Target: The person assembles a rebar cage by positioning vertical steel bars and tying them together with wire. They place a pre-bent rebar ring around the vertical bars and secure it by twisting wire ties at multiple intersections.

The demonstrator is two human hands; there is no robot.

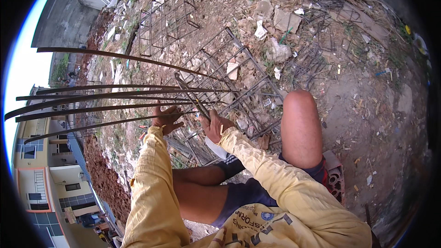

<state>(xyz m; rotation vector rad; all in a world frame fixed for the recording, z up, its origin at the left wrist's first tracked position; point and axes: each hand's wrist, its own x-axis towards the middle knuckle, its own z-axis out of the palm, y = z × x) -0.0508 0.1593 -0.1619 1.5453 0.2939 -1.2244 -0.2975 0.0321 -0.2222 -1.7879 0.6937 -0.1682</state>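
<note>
Head view: right hand on dark bar, rods leftward, broad ground rightward

long dark steel rebar rods fanning toward nine o'clock, slim dark metal piece slanting eleven to five, open rebar cage of crossing bars, around one o'clock

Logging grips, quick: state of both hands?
Left hand: at the metal rods; whether it grips one can't be told.
Right hand: closed on a dark metal bar.
</note>
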